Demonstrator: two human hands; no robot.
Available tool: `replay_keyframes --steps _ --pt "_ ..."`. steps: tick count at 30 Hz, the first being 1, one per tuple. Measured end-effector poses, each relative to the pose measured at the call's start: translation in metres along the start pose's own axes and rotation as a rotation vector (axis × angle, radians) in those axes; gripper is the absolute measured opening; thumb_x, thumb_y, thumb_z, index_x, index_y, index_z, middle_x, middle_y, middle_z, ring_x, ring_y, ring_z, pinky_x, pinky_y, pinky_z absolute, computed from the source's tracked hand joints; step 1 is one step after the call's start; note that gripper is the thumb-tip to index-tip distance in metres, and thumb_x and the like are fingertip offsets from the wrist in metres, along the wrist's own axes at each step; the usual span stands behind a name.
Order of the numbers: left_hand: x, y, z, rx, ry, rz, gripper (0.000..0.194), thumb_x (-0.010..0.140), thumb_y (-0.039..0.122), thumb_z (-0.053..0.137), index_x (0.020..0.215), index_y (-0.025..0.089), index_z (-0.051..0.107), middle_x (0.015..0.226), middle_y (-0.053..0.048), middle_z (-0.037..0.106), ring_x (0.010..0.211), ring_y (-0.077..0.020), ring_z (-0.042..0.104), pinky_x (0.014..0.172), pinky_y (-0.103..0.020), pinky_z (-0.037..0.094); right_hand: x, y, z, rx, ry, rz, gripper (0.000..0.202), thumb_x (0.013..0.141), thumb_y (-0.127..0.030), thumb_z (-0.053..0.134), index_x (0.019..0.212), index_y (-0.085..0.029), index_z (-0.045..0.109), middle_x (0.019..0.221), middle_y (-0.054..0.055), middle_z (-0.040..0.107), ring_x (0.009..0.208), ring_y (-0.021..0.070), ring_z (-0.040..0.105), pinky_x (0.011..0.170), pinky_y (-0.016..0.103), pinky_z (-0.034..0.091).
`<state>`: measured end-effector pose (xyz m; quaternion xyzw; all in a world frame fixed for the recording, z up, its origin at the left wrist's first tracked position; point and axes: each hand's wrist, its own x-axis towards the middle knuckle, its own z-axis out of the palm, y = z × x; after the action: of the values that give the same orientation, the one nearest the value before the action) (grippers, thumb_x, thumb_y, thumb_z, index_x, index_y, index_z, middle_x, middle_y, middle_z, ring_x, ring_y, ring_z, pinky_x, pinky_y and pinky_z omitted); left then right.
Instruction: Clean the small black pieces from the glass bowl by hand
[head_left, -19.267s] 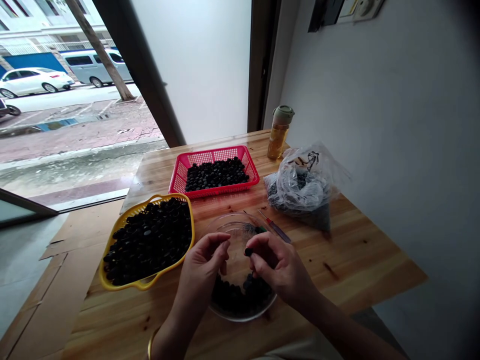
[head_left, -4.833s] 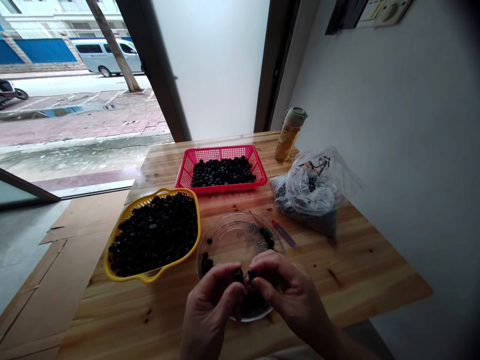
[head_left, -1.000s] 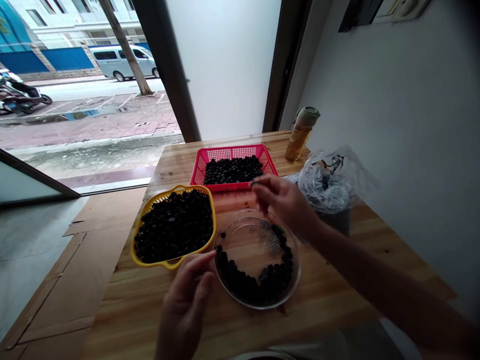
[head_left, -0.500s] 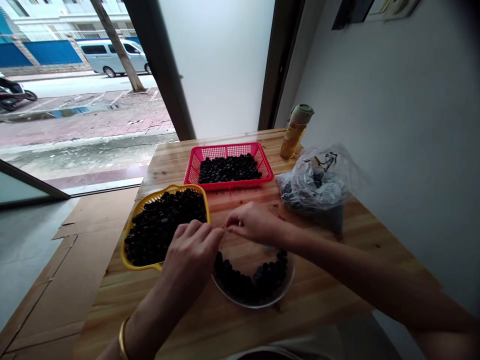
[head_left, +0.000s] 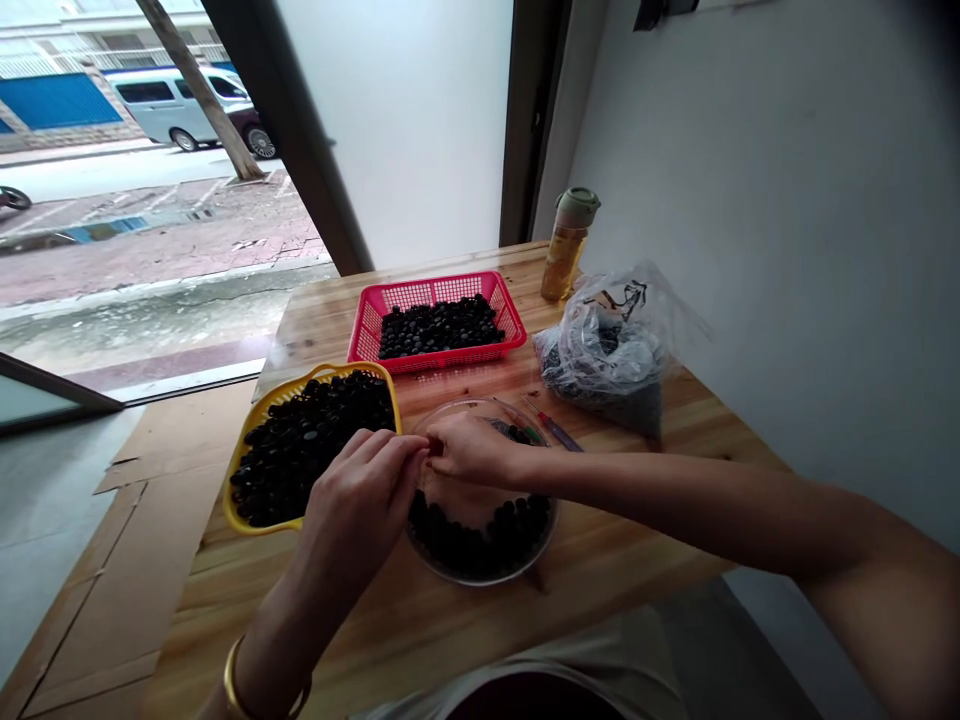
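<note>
My left hand (head_left: 360, 490) and my right hand (head_left: 471, 450) meet over the far left side of a round clear dish (head_left: 480, 582). Fingers of both are pinched together, and whatever lies between the fingertips is too small and hidden to make out. Small round black pieces (head_left: 484, 540) line the near side of the dish in a curve. Just left of my left hand is a yellow basket (head_left: 394, 402) heaped with black pieces (head_left: 307, 430). My right forearm crosses above the dish.
Beyond stands a pink-red basket (head_left: 450, 357) of black discs. To the right are a clear plastic bag (head_left: 607, 350) of dark pieces, a drink bottle (head_left: 568, 250), and a screwdriver (head_left: 561, 432) beside a green-handled tool (head_left: 533, 434). The wooden table (head_left: 600, 560) adjoins a wall.
The camera view has shifted, so the scene sits further left and slightly higher. Both hands remain together and pinched; my right hand's shift uncovers more of the dish's far side and the screwdriver.
</note>
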<state>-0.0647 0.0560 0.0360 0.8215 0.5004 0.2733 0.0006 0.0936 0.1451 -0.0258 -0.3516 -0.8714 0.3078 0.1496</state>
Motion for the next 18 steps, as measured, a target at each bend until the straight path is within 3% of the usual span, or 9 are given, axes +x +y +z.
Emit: replay_keyframes --steps 6,11,18 --pt "0.007 0.0 -0.014 -0.028 0.062 -0.061 0.019 0.104 0.025 0.055 0.101 0.018 0.073 0.091 -0.005 0.074 0.083 -0.0216 0.068 0.075 -0.033 0.051 0.002 -0.006 0.011 0.053 -0.043 0.024 0.006 0.089 -0.02 0.075 0.092 -0.015 0.079 0.081 0.001 0.075 0.071 0.0147 0.061 0.065 0.025 0.039" --pt "0.001 0.0 -0.005 -0.069 0.005 -0.074 0.019 0.103 0.023 0.056 0.101 0.018 0.073 0.091 -0.005 0.074 0.083 -0.0216 0.069 0.075 -0.033 0.051 0.0 -0.003 0.017 0.063 -0.077 0.03 0.012 0.092 -0.023 0.07 0.094 -0.016 0.08 0.08 0.001 0.076 0.068 0.0142 0.061 0.061 0.024 0.037" --pt "-0.001 0.001 0.001 -0.092 -0.058 -0.057 0.018 0.102 0.021 0.055 0.102 0.018 0.073 0.091 -0.006 0.075 0.085 -0.0218 0.071 0.072 -0.031 0.052 -0.006 -0.005 0.014 -0.027 -0.083 0.007 0.018 0.089 -0.03 0.071 0.099 -0.018 0.079 0.1 0.01 0.08 0.082 0.0238 0.068 0.065 0.029 0.04"
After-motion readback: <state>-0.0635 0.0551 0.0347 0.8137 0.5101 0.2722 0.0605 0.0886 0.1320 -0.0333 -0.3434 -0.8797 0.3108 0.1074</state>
